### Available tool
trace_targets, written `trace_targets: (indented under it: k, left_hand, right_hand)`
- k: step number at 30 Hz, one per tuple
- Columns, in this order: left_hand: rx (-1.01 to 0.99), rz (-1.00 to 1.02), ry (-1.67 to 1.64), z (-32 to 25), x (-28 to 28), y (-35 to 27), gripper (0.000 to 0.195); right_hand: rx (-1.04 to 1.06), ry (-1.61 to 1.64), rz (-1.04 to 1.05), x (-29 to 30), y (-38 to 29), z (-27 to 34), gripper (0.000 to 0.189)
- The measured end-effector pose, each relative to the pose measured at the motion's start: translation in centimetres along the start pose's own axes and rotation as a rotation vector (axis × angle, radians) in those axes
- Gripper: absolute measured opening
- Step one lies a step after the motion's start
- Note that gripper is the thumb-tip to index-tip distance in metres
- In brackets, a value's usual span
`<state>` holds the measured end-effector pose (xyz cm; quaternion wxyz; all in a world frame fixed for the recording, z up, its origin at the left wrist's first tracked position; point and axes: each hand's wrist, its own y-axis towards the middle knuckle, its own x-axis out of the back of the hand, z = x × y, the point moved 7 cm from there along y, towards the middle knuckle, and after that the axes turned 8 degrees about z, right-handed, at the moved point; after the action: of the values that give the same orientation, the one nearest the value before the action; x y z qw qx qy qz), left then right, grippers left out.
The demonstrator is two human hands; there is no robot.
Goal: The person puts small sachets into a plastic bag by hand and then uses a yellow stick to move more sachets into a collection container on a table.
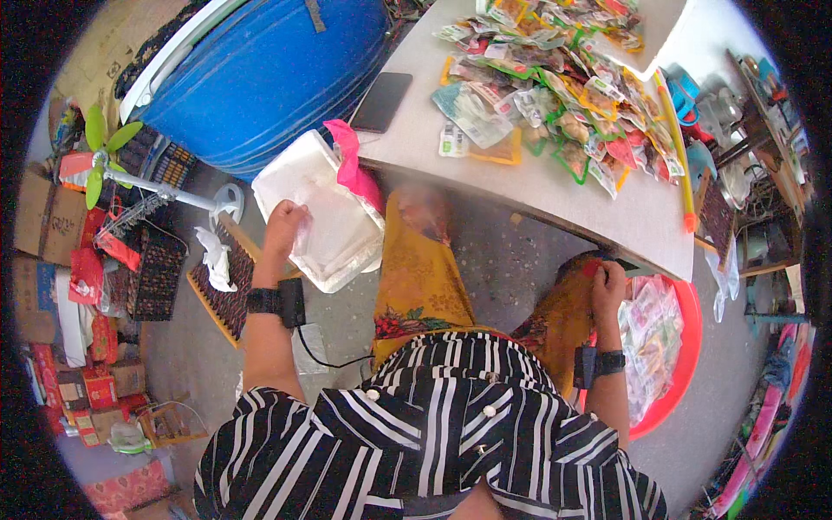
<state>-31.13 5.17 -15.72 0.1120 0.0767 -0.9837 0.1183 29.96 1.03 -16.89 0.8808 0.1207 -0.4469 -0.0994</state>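
My left hand [284, 229], its fingers curled, is over a white foam box [338, 244] that is tilted beside my leg; whether something thin is pinched in it I cannot tell. A bright pink bag or cloth [351, 162] hangs on the box's rim. My right hand [608, 283] is loosely closed by my right knee, next to a red plastic tub [690, 338] filled with clear-wrapped packets [650, 344]. What that hand might hold does not show. Ahead, a heap of small printed food pouches [559, 97] lies on the white table [429, 146].
A black phone [382, 102] lies at the table's left corner, near a large blue barrel [273, 78]. A yellow stick [673, 143] runs along the table's right edge. Left on the floor are a bristled mat [224, 286], a black crate [156, 273] and cardboard boxes [49, 221].
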Motion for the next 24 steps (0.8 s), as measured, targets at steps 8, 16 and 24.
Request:
trace_targets:
  k: [8, 16, 24]
  left_hand:
    - [-0.221, 0.435, -0.418, -12.4, -5.6, -4.0, 0.021]
    - [-0.197, 1.008, -0.758, -19.9, -19.3, -8.0, 0.043]
    - [-0.136, 1.100, -0.919, -18.9, -22.1, -8.2, 0.024]
  right_hand:
    - [-0.108, 0.207, 0.037, -0.7, 2.0, 1.6, 0.015]
    - [-0.395, 1.155, 0.667, -8.2, 3.5, 12.4, 0.032]
    - [-0.372, 2.014, 0.958, -8.6, 2.3, 20.2, 0.031]
